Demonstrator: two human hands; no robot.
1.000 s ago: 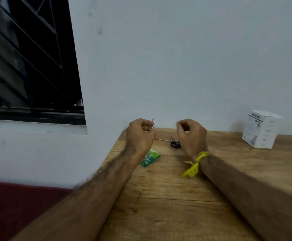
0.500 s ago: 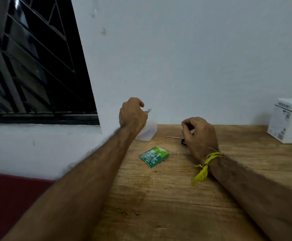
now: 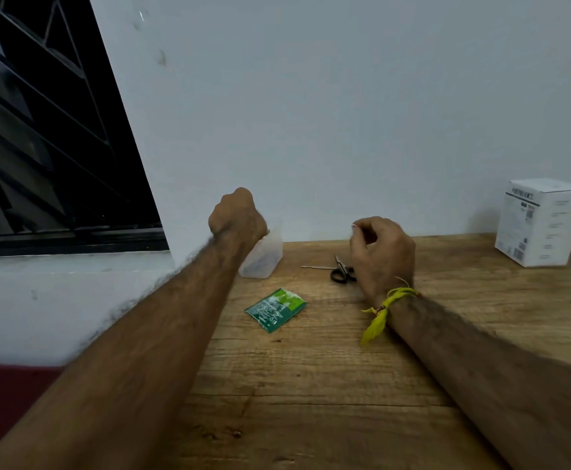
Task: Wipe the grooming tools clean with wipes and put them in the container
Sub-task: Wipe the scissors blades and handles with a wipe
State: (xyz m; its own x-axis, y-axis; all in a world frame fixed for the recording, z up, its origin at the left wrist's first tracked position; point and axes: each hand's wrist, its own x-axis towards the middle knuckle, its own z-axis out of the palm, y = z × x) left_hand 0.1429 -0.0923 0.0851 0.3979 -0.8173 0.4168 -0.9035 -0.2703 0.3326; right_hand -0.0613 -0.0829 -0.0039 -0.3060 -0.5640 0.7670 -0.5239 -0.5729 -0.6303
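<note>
Left hand fisted over clear container; right hand curled beside scissors; green wipe packet between, on wooden table.

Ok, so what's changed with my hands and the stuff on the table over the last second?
Your left hand carried a thin metal tool leftward from mid-table to above the clear container; the tool is now out of sight. The right hand, curled, stayed by the small scissors. The green wipe sachet, thin metal pick and white box lie unmoved.

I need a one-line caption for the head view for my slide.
Left hand over the container; right hand by the scissors; wipe packet between.
</note>
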